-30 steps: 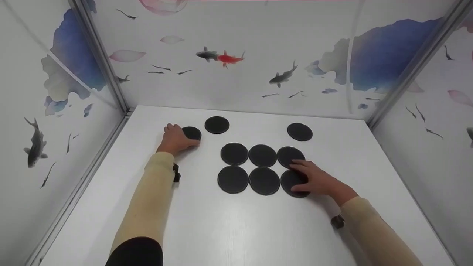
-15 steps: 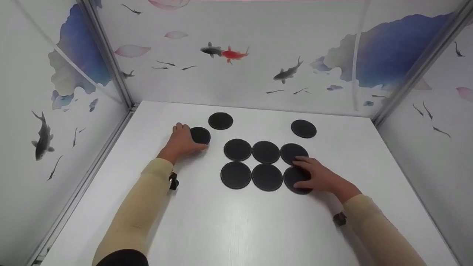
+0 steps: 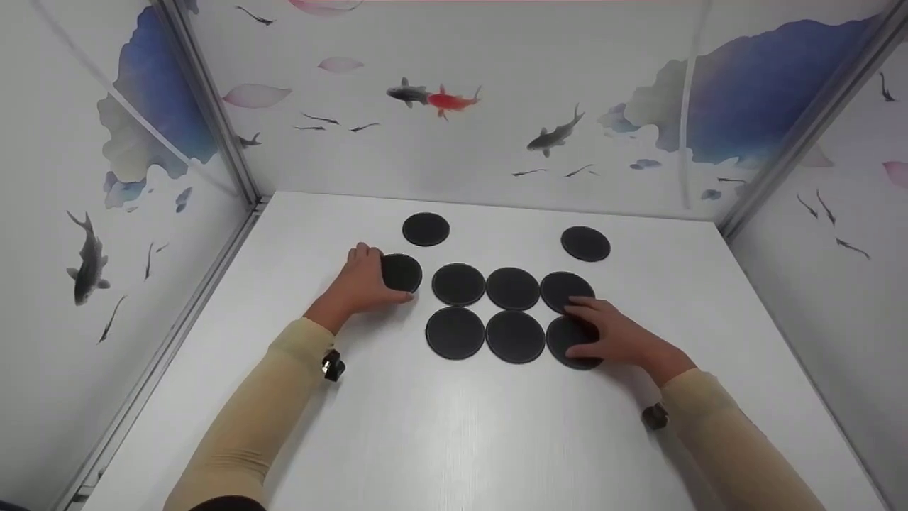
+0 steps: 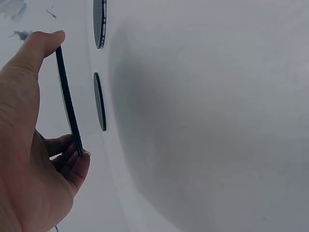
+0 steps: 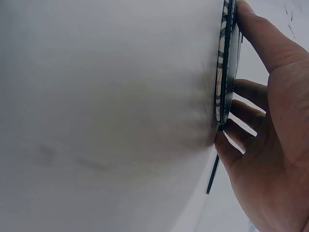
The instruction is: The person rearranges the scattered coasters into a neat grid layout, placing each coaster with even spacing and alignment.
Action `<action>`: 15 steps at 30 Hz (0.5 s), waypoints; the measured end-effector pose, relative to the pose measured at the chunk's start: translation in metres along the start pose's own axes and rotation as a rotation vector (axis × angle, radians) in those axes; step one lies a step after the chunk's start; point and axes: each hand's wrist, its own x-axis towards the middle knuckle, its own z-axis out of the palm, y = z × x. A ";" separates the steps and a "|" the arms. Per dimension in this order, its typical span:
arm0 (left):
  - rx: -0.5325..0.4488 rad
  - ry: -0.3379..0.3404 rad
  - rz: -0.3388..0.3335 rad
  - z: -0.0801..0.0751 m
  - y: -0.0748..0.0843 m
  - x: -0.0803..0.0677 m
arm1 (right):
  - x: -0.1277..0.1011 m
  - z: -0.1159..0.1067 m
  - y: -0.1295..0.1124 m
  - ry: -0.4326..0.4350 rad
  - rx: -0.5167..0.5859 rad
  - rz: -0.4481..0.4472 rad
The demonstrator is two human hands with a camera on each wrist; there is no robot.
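My left hand [image 3: 362, 284] grips a round black coaster [image 3: 403, 275] by its edges, thumb on the near side and fingers on the far side. In the left wrist view this coaster [image 4: 69, 99] shows edge-on, apart from the white surface. Right of it lie two rows of three black coasters [image 3: 458, 284], edge to edge. My right hand [image 3: 621, 335] holds the near-right coaster [image 3: 560, 339] of these rows between thumb and fingers, its fingertips by the gap to the coaster behind [image 3: 564, 287]. The right wrist view shows that coaster's edge [image 5: 223, 63] close to the table.
Two more black coasters lie farther back on the white table [image 3: 454, 440], one at back left [image 3: 425, 229] and one at back right [image 3: 585, 243]. White panels printed with fish and blue shapes enclose the table at the back [image 3: 468, 163] and sides.
My left hand has carried its coaster to the right and nearer, towards the left end of the rows. The right hand stays on its coaster. The head view has shifted slightly.
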 end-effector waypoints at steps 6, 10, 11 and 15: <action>0.003 -0.016 0.043 0.002 0.010 -0.011 | 0.001 0.001 0.001 -0.003 -0.004 0.005; -0.002 -0.020 0.066 0.005 0.016 -0.019 | 0.001 0.002 0.002 -0.005 -0.007 0.009; -0.005 -0.021 0.075 0.006 0.017 -0.020 | 0.001 0.002 0.002 -0.005 -0.008 0.009; 0.007 -0.030 0.110 0.009 0.025 -0.028 | 0.001 0.002 0.003 -0.003 -0.010 0.014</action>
